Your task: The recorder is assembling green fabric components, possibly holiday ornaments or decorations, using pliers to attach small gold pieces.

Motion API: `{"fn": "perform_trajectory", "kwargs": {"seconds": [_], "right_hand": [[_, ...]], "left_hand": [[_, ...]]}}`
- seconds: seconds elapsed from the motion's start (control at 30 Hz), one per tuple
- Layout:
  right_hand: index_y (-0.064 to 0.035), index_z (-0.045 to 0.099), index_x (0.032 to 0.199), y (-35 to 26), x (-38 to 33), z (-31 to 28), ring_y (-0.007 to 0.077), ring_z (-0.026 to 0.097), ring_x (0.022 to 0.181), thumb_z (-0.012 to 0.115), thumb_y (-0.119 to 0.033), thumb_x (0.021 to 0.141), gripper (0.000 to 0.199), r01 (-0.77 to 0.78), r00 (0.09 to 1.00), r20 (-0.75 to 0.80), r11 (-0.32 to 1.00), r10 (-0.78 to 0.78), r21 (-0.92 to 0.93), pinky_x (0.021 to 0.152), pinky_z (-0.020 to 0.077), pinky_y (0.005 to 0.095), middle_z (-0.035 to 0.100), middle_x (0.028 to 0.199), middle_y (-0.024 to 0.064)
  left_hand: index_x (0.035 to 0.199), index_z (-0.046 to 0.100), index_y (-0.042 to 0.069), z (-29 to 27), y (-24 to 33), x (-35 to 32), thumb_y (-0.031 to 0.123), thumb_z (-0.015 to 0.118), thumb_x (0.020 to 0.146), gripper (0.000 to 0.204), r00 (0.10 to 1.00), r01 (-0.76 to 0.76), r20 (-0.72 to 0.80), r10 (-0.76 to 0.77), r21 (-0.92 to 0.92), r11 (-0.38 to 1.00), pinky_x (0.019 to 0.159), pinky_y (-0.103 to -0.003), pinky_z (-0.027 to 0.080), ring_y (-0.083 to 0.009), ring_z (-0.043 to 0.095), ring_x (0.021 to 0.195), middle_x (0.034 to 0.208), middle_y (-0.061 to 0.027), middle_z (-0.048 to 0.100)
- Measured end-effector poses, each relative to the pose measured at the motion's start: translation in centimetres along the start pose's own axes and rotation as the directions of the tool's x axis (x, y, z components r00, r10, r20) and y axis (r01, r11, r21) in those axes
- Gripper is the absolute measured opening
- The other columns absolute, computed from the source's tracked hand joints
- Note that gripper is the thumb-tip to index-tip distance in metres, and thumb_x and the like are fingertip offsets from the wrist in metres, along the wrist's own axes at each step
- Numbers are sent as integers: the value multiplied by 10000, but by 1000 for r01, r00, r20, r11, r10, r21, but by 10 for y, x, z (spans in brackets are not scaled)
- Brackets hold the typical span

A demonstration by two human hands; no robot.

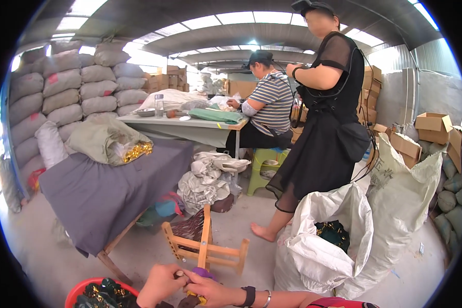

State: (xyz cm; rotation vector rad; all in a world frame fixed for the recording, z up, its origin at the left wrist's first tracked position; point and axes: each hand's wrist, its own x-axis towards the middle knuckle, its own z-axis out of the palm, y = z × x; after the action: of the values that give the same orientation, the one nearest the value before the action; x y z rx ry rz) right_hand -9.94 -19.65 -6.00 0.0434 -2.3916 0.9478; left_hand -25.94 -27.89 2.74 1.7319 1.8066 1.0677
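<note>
Where hands [161, 285] meet, purple material [204, 272] adjoins a tan wooden frame [205, 238]

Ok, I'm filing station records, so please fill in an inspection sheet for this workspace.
Surface: pale floor; at left, a cloth-covered table bearing an open sack of gold pieces.
Things at hand: wooden stand; purple thing by the fingers; red basin of dark green and gold pieces.
Clutter: crumpled pale sheeting beside the table.
Hands: left hand and right hand meet; what their fingertips hold is unclear.
Cables: thin black cables beside the standing co-worker.
Surroundings: seated co-worker, stacked sacks, cartons.
</note>
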Motion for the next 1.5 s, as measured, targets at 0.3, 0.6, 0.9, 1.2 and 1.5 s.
{"fn": "perform_trajectory", "kwargs": {"seconds": [0.3,0.6,0.9,1.2,1.5], "right_hand": [[-46,581,1068,-21,-9,-16,345,542,1019,617,-4,673,398,-163,987,4,986,164,-14,850,458,402,569,1057,158],[3,577,1073,11,-5,-2,142,463,783,657,22,691,391,-299,942,-104,938,320,174,723,424,268,501,888,35],[-20,604,1094,12,0,-6,56,489,769,654,66,737,371,-295,876,-281,897,391,328,702,419,197,502,874,-16],[-23,604,1024,17,6,-60,42,493,743,644,70,724,316,-260,690,-616,924,381,280,666,420,197,543,923,-12],[-14,598,1018,12,8,-66,128,521,895,650,59,699,332,-242,825,-537,969,180,-47,770,429,263,557,957,32]], "left_hand": [[1112,521,-12,25,-26,-45,106,640,830,328,995,12,-89,-44,-335,942,606,-292,453,-100,528,664,733,-67,597],[943,665,9,-6,-146,-258,54,659,760,188,356,579,-830,-430,-165,799,647,-310,512,-206,659,691,767,-139,672],[1075,614,60,-27,-196,-234,185,745,697,419,540,749,-833,-123,408,522,853,-432,449,-338,537,992,1027,-142,605],[899,571,29,-8,-136,-102,39,654,677,237,664,198,-729,166,385,901,845,-426,458,-351,570,978,1050,-161,618],[912,583,13,84,-131,50,57,672,684,248,956,-267,-89,281,140,953,791,-414,474,-359,570,917,993,-161,623]]}}
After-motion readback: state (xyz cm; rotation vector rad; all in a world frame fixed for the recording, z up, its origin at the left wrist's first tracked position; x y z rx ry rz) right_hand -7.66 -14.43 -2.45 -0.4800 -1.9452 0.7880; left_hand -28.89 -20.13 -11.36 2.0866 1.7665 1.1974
